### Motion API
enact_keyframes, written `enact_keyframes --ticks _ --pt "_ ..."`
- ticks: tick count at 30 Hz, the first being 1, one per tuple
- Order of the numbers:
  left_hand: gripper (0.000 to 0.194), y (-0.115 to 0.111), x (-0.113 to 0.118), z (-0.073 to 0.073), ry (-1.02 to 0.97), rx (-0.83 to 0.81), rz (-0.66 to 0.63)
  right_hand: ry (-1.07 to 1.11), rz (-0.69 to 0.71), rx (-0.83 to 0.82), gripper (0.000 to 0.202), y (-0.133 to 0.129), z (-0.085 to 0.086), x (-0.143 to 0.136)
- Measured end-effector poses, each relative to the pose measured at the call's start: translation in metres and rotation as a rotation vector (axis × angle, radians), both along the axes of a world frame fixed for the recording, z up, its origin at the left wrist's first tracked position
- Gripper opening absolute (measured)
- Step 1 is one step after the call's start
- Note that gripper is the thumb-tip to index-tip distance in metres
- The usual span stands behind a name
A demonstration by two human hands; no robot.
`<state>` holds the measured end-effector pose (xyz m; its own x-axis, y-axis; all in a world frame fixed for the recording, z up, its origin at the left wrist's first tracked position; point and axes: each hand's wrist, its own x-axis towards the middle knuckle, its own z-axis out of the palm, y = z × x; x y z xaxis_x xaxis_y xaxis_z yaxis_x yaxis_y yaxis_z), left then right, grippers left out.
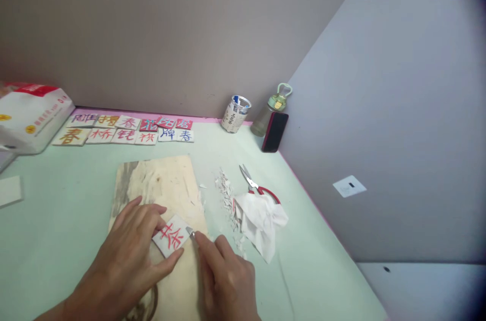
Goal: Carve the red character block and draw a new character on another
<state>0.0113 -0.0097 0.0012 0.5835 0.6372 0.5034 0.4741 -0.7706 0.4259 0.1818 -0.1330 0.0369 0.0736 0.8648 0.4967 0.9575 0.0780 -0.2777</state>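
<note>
A small white square tile (172, 236) with a red painted character lies turned cornerwise on a worn wooden board (163, 179). My left hand (132, 245) grips the tile between thumb and fingers, along its left and lower edges. In my right hand (228, 278) is a carving knife (191, 232); only its short metal blade shows, the handle being hidden in my closed fingers. The blade's tip is at the tile's right corner; whether it touches, I cannot tell.
Pale shavings (226, 194), red-handled scissors (252, 182) and a crumpled white tissue (261, 222) lie right of the board. Behind are several character tiles (100, 135), a can (233, 117), a bottle (261, 118) and a leaning phone (275, 132). A tissue pack (41, 118) stands at left.
</note>
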Motion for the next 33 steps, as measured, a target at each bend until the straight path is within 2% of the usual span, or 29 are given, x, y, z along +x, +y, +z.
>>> enact_keyframes --ticks 7,11,15,20,27,33 --pt "0.033 0.0 -0.001 0.001 0.026 0.036 0.003 -0.045 0.029 -0.106 0.043 -0.006 -0.01 0.005" --pt "0.035 -0.001 -0.003 -0.001 0.028 -0.01 -0.01 -0.103 0.096 -0.172 0.048 -0.002 0.004 0.015" --pt "0.03 0.002 -0.01 -0.004 0.016 -0.05 -0.051 -0.171 0.248 -0.32 0.033 0.009 0.024 0.034" --pt "0.034 0.009 -0.018 -0.004 0.05 -0.153 -0.096 -0.054 0.36 -0.463 0.024 0.023 0.032 0.058" --pt "0.038 0.016 -0.02 -0.005 0.057 -0.142 -0.087 0.069 0.386 -0.458 0.027 0.023 0.027 0.067" --pt "0.036 0.013 -0.017 -0.005 0.011 -0.162 -0.069 -0.027 0.389 -0.376 0.031 0.022 0.023 0.067"
